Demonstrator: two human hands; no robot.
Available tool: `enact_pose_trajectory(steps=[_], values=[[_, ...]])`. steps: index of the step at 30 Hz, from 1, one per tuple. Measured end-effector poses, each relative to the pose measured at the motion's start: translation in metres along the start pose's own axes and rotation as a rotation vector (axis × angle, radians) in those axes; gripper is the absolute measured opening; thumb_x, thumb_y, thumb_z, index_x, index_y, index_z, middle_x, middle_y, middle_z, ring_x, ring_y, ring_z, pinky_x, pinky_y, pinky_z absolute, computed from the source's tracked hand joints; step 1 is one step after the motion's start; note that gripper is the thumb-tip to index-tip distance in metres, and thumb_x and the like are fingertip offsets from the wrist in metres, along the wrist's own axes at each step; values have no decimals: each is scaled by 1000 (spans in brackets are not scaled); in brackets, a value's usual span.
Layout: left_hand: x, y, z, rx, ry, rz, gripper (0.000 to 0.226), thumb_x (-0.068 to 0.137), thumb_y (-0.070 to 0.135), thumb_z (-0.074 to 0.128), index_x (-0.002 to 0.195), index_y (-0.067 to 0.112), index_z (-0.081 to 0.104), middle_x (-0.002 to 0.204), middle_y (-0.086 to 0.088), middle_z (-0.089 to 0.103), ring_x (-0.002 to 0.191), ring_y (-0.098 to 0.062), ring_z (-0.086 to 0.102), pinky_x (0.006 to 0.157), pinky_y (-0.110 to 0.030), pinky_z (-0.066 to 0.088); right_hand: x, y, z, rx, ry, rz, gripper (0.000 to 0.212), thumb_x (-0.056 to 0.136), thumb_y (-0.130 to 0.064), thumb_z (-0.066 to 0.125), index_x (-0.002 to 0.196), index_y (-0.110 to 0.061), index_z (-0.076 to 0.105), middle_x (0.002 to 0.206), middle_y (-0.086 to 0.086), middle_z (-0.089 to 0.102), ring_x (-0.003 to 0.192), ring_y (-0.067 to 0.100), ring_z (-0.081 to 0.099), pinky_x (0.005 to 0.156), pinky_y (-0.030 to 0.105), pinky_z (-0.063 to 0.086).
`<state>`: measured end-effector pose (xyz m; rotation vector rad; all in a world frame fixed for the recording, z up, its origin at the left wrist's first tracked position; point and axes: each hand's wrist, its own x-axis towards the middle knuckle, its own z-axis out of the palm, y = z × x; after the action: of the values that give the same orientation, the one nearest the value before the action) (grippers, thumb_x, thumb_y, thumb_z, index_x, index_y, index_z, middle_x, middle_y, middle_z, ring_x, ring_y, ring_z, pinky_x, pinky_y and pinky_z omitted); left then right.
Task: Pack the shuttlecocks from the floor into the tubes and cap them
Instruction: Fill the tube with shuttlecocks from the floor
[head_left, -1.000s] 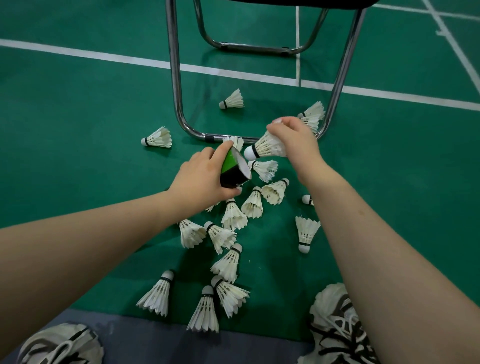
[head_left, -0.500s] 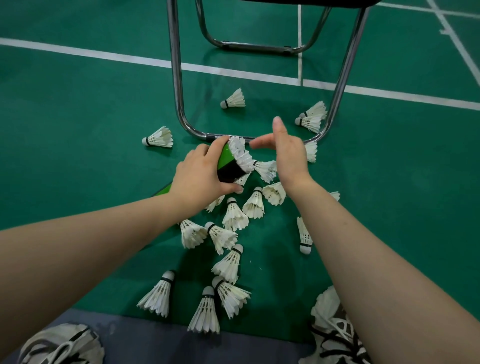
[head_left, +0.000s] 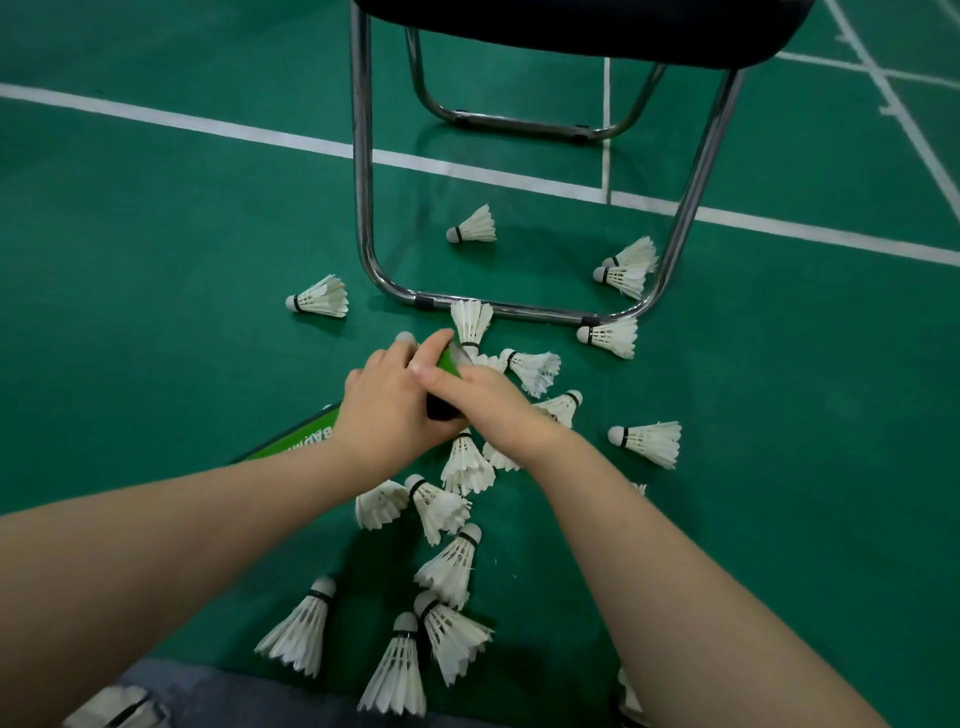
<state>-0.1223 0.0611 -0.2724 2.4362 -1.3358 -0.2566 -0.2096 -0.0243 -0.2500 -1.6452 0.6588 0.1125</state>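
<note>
A: Surface and room first.

B: Green court floor (head_left: 156, 249), matt, crossed by white lines (head_left: 218, 127). A chair (head_left: 363, 182) with a chromed tube frame and a dark seat stands on it straight ahead. Its front rail lies flat on the floor. A grey strip (head_left: 234, 691) runs along the near edge of the view.

A: Loose items?

B: White feather shuttlecocks (head_left: 457, 566) lie scattered on the floor, most in a loose cluster between the two forearms. A stray shuttlecock (head_left: 319, 299) lies on its side, left of the chair's left leg and apart from the rest.

A: Tube against grip?

B: The tube (head_left: 306, 439) is green with white lettering and has a black band near the mouth. The left grip (head_left: 395, 415) is clamped round it at the mouth end. The right grip (head_left: 493, 402) lies over the mouth itself, thumb straight across the rim and touching the left fingers. Its other fingers are hidden behind the hand, so I cannot tell whether they clamp the tube or only press on it.

A: Where does the tube sit?

B: Above the cluster, just short of the chair's front rail. Its lower end is hidden behind the left forearm, so I cannot tell whether it touches the floor.

A: Axis and heading?

B: The long axis runs from lower left to upper right in the view. The mouth is the far end, pointing toward the chair. The other end points back to the person's left side. The inside of the tube is covered.
</note>
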Motion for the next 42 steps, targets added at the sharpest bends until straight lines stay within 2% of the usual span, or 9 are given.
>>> enact_pose_trajectory(steps=[6,9,12,17,20,22,25,36,42], values=[[3,-8,7,122,15,160,79,70,45,70,138,26,34,111,-7,54,103,-28,49,86,-42,38,13,3,-19,72,-236,129,51,87,-33,62,131,-21,41,121,-9,42,111,10,50,77,11,40],[16,-11,5,102,9,113,82,71,49,67,141,31,27,113,-4,50,105,-25,47,88,-41,37,28,4,-18,221,73,79,30,90,-41,53,99,-16,66,98,0,65,90,14,61,81,24,45],[33,-12,1,56,30,40,86,72,53,65,142,32,21,116,-3,49,107,-24,45,90,-40,39,42,12,-45,488,448,35,54,95,-42,42,57,-14,68,69,3,71,76,17,65,89,33,43],[48,-10,7,47,29,2,88,73,57,63,143,35,15,115,0,47,107,-22,44,90,-39,38,65,52,-92,174,708,280,26,91,-31,52,110,-19,64,111,0,66,81,12,58,78,30,41],[54,-12,11,67,25,2,88,73,60,61,143,34,14,115,1,47,107,-21,43,89,-37,37,81,82,-98,-239,659,376,56,82,-33,59,135,-32,43,135,-1,51,92,18,59,92,43,47],[58,-13,12,76,35,-7,88,73,61,61,143,34,14,116,1,47,108,-21,44,90,-37,36,90,96,-96,-465,573,413,71,79,-40,63,142,-33,31,145,0,40,124,23,45,105,49,35],[63,-19,10,51,61,-23,88,72,59,63,142,32,18,116,-1,48,108,-23,44,91,-39,37,98,106,-91,-626,477,463,83,78,-49,66,146,-31,21,150,0,31,139,22,27,113,52,19],[71,-37,5,36,98,-77,85,69,57,67,138,31,23,115,-1,50,106,-24,46,91,-42,40,101,115,-88,-581,571,511,54,84,-45,60,132,-28,42,132,-1,51,123,25,44,108,47,28],[66,-34,4,39,84,-56,87,68,56,68,139,31,24,113,-1,50,105,-23,46,91,-42,40,93,103,-90,-268,710,260,36,85,-24,62,119,-17,52,120,4,46,77,14,49,64,25,39]])
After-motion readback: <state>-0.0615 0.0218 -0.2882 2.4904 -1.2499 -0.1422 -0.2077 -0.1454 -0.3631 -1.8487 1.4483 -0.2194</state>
